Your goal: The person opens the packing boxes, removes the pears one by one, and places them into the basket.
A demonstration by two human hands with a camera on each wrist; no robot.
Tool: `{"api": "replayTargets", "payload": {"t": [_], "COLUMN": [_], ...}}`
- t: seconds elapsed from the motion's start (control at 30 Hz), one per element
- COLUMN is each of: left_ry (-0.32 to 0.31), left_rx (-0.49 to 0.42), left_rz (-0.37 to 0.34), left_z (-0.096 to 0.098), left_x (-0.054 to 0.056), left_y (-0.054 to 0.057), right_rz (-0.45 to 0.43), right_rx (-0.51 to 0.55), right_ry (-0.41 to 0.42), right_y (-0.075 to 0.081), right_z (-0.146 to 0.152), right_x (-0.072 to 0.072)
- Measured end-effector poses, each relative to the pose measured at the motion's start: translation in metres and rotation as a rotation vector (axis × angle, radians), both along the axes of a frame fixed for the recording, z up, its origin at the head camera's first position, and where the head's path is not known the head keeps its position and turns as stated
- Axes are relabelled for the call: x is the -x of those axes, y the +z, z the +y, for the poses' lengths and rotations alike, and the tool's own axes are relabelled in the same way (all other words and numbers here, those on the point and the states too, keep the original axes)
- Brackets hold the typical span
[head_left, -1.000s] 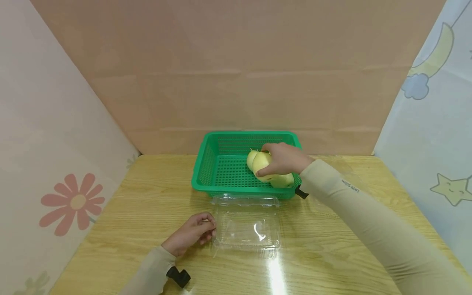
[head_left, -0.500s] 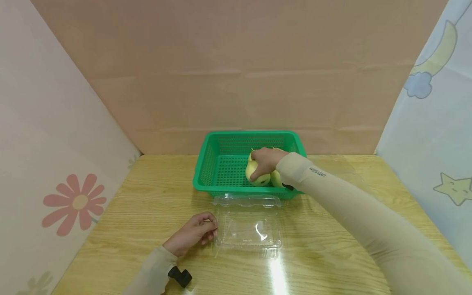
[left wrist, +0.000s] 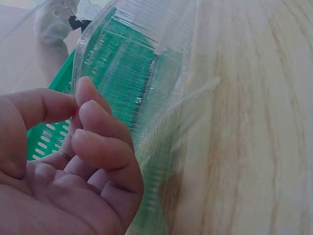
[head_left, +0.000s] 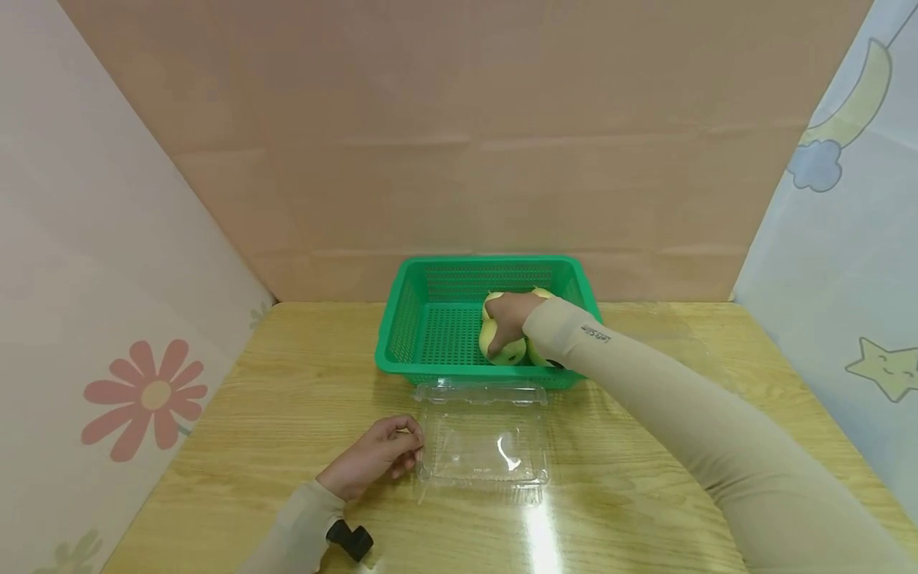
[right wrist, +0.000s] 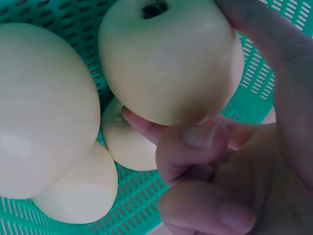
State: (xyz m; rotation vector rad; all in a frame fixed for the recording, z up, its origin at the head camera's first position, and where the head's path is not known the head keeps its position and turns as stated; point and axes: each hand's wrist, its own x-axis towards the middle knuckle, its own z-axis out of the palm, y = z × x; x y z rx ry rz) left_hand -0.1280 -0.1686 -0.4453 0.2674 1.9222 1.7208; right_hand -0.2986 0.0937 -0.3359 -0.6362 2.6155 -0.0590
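Note:
My right hand reaches into the green plastic basket and grips a pale yellow pear. In the right wrist view, the thumb and curled fingers are around this pear, whose dark hollow end is at the top. Several other pears lie beside it in the basket. On the table, my left hand is at the left edge of a clear plastic clamshell box. The left wrist view has the thumb and forefinger pinching the box's thin rim, with the remaining fingers curled.
The basket stands at the back of the wooden table, close to a brown backdrop. The clear box lies right in front of the basket. Printed side panels flank the table.
My right hand has lowered a pear toward the basket's bottom, moving slightly left and down, and still grips it. The left hand stays at the box edge.

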Motion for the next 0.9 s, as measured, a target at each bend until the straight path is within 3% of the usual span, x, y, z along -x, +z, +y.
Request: {"api": "replayTargets", "payload": {"t": [0.27,0.57,0.9], "left_ry": [0.002,-0.003,0.017], "left_rx": [0.003,0.001,0.024], "left_rz": [0.004,0.014,0.005], "left_z": [-0.0009,0.0001,0.0007], "left_x": [-0.0016,-0.0007,-0.0032], "left_y": [0.0011,0.0015,0.0021], "right_rz": [-0.044,-0.063,-0.089], "right_rx": [-0.023,-0.065,-0.040], "right_ry": [-0.037,-0.013,-0.068], "right_y": [0.0027,0.0007,-0.0007], "right_z": [-0.0010,-0.0024,0.0001], "right_x": [-0.0057,-0.0035,-0.0081]}}
